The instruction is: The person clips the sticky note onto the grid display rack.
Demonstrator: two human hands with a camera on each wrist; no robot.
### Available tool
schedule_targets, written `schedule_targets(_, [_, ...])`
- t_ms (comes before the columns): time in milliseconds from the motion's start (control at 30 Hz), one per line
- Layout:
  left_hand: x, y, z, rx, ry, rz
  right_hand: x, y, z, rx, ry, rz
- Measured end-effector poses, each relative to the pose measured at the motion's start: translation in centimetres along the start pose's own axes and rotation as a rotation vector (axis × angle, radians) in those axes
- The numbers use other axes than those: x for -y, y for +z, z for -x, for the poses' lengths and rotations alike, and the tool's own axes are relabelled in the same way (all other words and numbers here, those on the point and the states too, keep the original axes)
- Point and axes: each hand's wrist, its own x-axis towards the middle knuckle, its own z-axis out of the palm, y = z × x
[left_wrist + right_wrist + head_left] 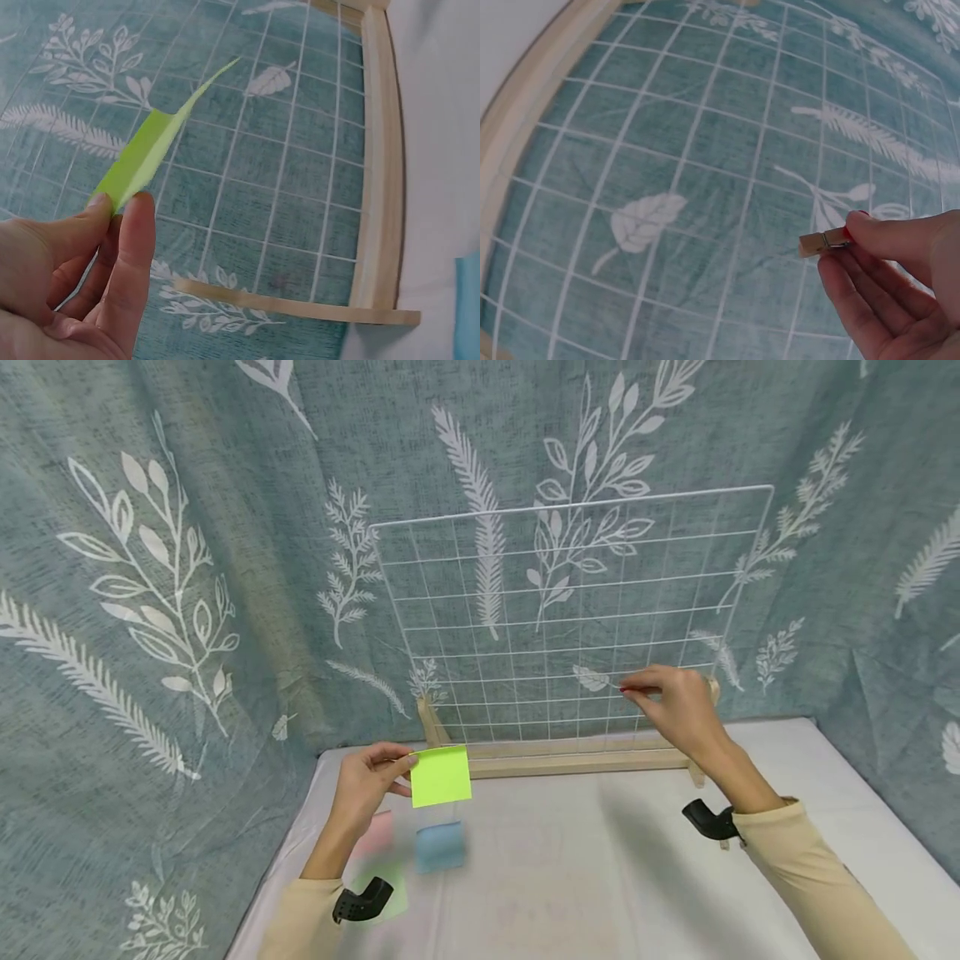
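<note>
Your left hand (367, 781) pinches the yellow-green note (441, 776) by its left edge between thumb and fingers, holding it above the bench (570, 860), near the left end of the grid's wooden base (577, 764). Your right hand (678, 706) has thumb and fingers pressed together on a small wooden clothespin (823, 241), in front of the lower right part of the wire grid (570, 587); you cannot tell from these views whether it touches a wire. The grid's top edge rises well above both hands, with the patterned curtain (97, 735) behind it. Between your hands you have wide room to move along the near side of the base. The bench's left edge runs close by your left forearm, while its right edge slants away beyond your right sleeve (810, 860). Below the note lie a blue note (439, 847), near it a pink note (375, 833) partly covered by your left wrist, and nearer you a pale green note (396, 893) partly behind the black wrist device (363, 900). Your right hand hides part of the grid's lower right corner, and both sleeves are cut off at the near side. The red spot at your right thumb is too small to make out.
</note>
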Motion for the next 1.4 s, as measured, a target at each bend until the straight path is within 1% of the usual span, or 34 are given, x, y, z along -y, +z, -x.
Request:
schedule_targets(133, [-0.5, -0.2, -0.5, 0.002, 0.028, -0.008, 0.0, 0.0, -1.0, -0.014, 0.000, -0.010])
schedule_targets(333, [-1.2, -0.3, -1.2, 0.006, 0.022, -0.021, 0.4, 0.3, -2.0, -0.006, 0.006, -0.018])
schedule_targets(533, [-1.9, -0.9, -1.7, 0.010, 0.033, -0.016, 0.7, 0.6, -2.8, 0.002, 0.010, -0.042])
schedule_targets(800, [-2.9, -1.5, -2.6, -0.002, 0.036, -0.024, 1.4, 0.6, -4.6, 0.004, 0.008, -0.046])
schedule_targets(1033, [-4.4, -1.6, -3.7, -0.002, 0.085, -0.039, 2.2, 0.7, -5.9, -0.004, -0.014, -0.071])
schedule_targets(1233, [-5.5, -1.9, -3.9, -0.026, 0.102, -0.050, 2.5, 0.8, -6.6, -0.002, 0.005, -0.094])
schedule_targets(1400, [-6.0, -2.3, -3.9, -0.050, 0.108, -0.041, 2.5, 0.8, -7.1, -0.032, -0.007, -0.103])
